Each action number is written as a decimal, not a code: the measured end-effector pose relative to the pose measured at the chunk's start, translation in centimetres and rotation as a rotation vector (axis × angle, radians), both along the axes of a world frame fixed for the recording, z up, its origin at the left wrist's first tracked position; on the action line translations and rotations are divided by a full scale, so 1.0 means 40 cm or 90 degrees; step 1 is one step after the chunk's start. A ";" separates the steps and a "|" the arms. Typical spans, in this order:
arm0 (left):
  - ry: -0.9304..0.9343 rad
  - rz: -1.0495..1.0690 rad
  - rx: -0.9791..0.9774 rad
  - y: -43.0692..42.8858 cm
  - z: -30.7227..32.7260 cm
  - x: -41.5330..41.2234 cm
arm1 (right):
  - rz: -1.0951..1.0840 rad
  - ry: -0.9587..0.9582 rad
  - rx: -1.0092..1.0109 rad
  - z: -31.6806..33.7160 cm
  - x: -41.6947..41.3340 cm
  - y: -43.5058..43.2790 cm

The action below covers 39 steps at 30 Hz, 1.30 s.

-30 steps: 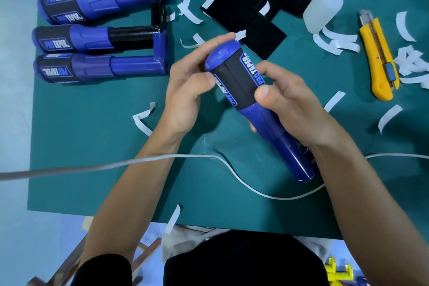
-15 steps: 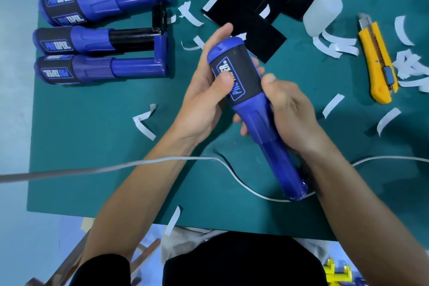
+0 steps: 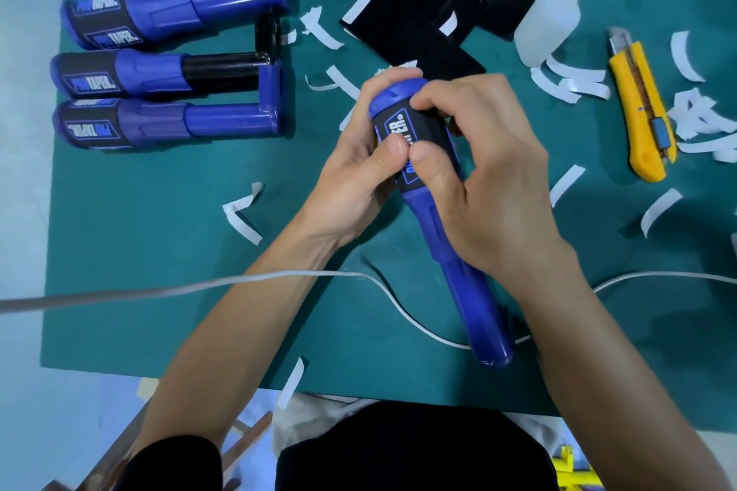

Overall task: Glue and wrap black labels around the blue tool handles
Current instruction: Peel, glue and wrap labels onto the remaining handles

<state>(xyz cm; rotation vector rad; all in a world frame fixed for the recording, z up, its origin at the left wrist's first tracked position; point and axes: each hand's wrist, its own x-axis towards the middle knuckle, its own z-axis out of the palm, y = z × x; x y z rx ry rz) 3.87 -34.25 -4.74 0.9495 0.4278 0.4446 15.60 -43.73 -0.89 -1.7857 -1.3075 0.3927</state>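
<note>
Blue tool handle held tilted over the green table, centre; black label wrapped round its far end. Left hand grip clamped on the labelled end from below; right hand grip clamped over it; 2 thumbs side by side on the label. Judged: handle rigid, light, smooth plastic; label thin, may creep on wet glue; hold the bare blue shaft and press the seam.

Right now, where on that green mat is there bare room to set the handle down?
Largest bare patch: the left of the mat, between the three labelled handles above, the white cable below and a curled paper strip. A smaller one: near right, below the cable. Crowded: far side around black labels, glue bottle, yellow knife and paper scraps.
</note>
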 end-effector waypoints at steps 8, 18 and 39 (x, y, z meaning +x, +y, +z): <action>0.028 0.005 0.007 -0.007 0.009 0.005 | -0.017 -0.015 -0.001 -0.004 0.005 -0.008; 0.051 -0.002 0.011 -0.008 0.005 0.007 | -0.028 -0.014 -0.007 -0.012 0.007 -0.016; 0.062 -0.014 0.041 -0.006 -0.002 0.010 | -0.030 -0.015 0.010 -0.018 0.011 -0.025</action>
